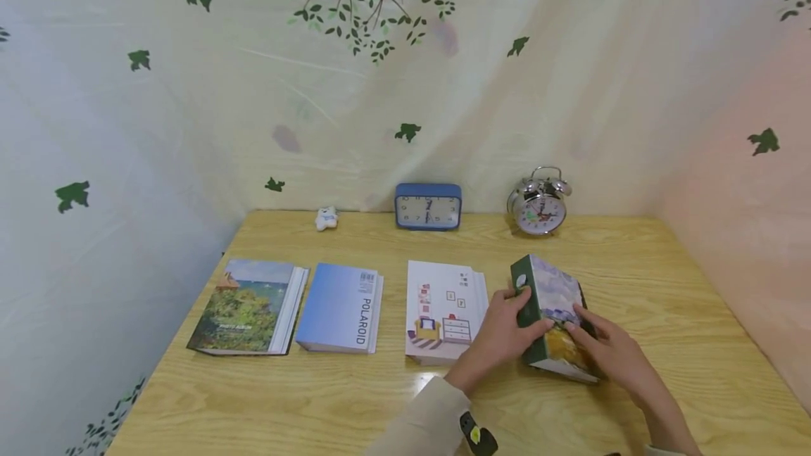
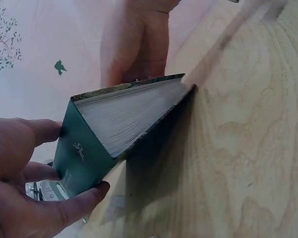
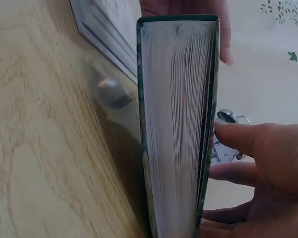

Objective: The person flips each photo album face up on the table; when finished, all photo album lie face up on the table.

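A thick photo album (image 1: pixel 554 283) with a green spine and a painted landscape cover is held tilted over the right half of the table. My left hand (image 1: pixel 500 329) grips it across the spine, its fingertips on opposite edges in the left wrist view. Against the painted cover lie the outstretched thumb and fingers of my right hand (image 1: pixel 614 354). Page edges (image 3: pixel 176 99) face the right wrist camera. Left of this album lies a white album (image 1: pixel 440 312) with a furniture drawing, close to my left forearm.
Further left lie a blue POLAROID album (image 1: pixel 338 308) and a landscape-covered album (image 1: pixel 247 305). A white star-shaped figure (image 1: pixel 326 218), a blue rectangular clock (image 1: pixel 428 207) and a silver twin-bell alarm clock (image 1: pixel 538 206) stand along the back of the wooden table (image 1: pixel 285 407). Printed cloth hangs behind.
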